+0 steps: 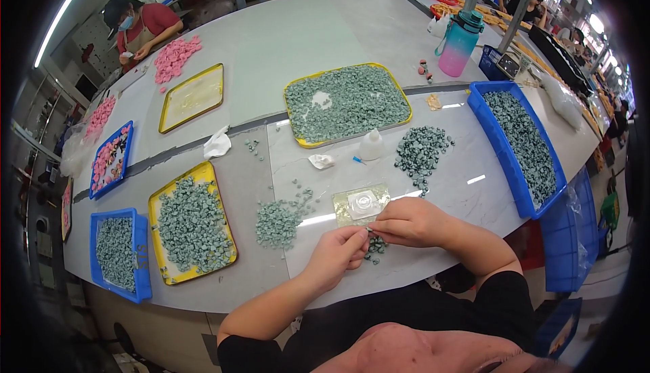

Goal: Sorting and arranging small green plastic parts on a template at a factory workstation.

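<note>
My left hand (340, 250) and my right hand (407, 222) meet at the near edge of the white table (298, 41), fingertips pinched together on a small grey-green piece (367, 230). A few more such pieces (376, 247) lie just below my fingers. Directly beyond my hands lies a small yellowish pad with a clear round dish (362, 204) on it. A loose pile of grey-green pieces (277, 221) sits to the left of my left hand, and a darker pile (420, 151) lies beyond my right hand.
Yellow-rimmed trays (349, 102) (191, 222) and blue bins (521, 144) (116, 252) hold grey-green pieces. A white squeeze bottle (371, 145), crumpled tissue (217, 144), an empty yellow tray (193, 96) and a teal-pink water bottle (460, 41) stand farther off. A person (140, 26) works with pink pieces (175, 57) at far left.
</note>
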`<state>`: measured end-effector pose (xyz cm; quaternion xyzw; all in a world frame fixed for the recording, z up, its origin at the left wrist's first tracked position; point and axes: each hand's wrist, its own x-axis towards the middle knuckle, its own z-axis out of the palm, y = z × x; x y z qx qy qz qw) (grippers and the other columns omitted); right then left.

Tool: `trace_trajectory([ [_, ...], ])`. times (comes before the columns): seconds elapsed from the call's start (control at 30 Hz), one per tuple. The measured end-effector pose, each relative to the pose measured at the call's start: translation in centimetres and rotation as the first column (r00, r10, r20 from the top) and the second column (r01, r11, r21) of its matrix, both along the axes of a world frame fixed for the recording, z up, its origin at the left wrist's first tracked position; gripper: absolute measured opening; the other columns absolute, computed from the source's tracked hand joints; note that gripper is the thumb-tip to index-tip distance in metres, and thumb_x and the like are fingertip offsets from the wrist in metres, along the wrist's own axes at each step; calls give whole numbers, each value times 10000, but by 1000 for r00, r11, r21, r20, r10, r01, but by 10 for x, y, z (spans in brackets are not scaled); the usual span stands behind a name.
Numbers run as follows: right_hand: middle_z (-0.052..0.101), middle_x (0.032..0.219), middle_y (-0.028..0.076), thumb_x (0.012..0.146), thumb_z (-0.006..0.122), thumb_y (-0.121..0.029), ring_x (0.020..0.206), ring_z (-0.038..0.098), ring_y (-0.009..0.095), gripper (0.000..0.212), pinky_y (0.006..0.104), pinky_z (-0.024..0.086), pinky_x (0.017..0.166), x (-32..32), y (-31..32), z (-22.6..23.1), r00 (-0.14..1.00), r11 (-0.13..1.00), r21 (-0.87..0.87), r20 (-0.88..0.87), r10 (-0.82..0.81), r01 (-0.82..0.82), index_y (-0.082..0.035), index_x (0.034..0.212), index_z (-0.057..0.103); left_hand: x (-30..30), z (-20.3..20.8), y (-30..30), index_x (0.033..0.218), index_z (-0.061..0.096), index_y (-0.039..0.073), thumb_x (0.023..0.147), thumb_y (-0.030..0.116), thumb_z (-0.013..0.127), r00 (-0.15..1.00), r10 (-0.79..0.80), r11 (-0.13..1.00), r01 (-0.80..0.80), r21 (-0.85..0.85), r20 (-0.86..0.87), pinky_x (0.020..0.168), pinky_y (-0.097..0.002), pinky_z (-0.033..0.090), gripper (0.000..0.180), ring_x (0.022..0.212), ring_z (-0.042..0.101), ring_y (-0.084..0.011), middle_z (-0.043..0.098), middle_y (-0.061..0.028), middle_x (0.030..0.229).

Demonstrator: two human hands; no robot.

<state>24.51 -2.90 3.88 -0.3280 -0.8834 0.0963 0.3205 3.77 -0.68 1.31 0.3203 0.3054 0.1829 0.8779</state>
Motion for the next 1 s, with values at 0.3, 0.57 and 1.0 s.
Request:
trace_trajectory([
  [0.3,596,786,68,700,668,-69,685,581,240,241,341,475,564,5,-1,2,1000,1000,-13,29,2,-2,-43,932,610,4,-1,0,941,562,-9,922,152,496,1000,-2,1000,2,4,-11,454,-194,234,175,529,317,-45,469,2,736],
  [0.57,599,793,69,702,666,-78,693,582,242,240,344,476,578,7,-1,0,999,999,-36,53,-1,3,-43,933,610,7,-2,0,937,561,-3,919,154,503,1000,18,1000,-18,-10,1,446,-191,225,168,523,315,-45,473,2,739],
  [1.0,600,798,76,690,673,-74,687,579,249,262,349,470,569,2,1,4,997,1000,-20,71,19,-18,-42,941,609,0,4,0,945,563,-2,921,162,506,1000,10,1000,-10,3,-11,448,-192,229,175,518,308,-42,465,13,735],
])
